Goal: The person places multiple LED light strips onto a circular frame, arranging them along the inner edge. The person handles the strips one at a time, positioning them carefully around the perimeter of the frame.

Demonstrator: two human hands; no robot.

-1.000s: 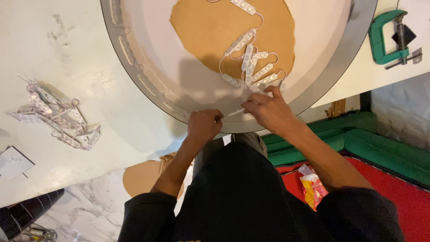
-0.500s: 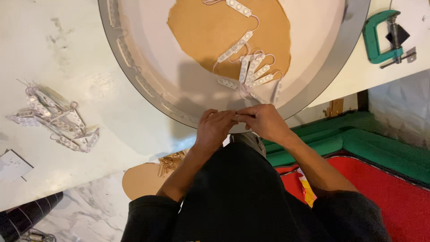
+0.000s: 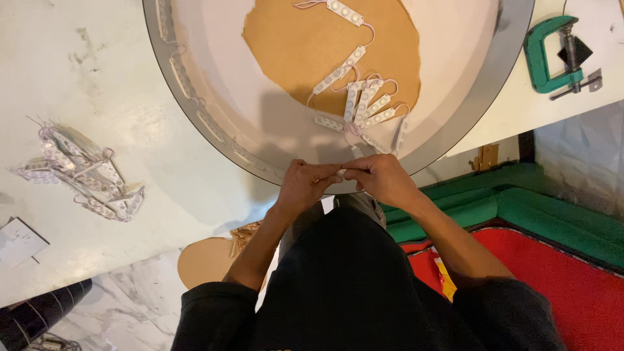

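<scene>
A large round metal-rimmed tray (image 3: pixel 195 110) lies on the white worktable. A string of small white light modules (image 3: pixel 364 104) joined by thin wires rests on a brown patch (image 3: pixel 292 45) inside it. My left hand (image 3: pixel 305 185) and my right hand (image 3: pixel 383 179) meet at the tray's near rim, fingertips pinched together on one small white module at the end of the string. More modules line the inside of the rim at the left.
A loose heap of the same white modules (image 3: pixel 84 175) lies on the table at the left. A green clamp (image 3: pixel 552 55) sits at the top right. A red mat (image 3: pixel 572 286) with green edging covers the floor at the right. A white card (image 3: pixel 19 240) lies far left.
My two hands have come together from slightly apart and now pinch the end module at the rim. The view has shifted a little.
</scene>
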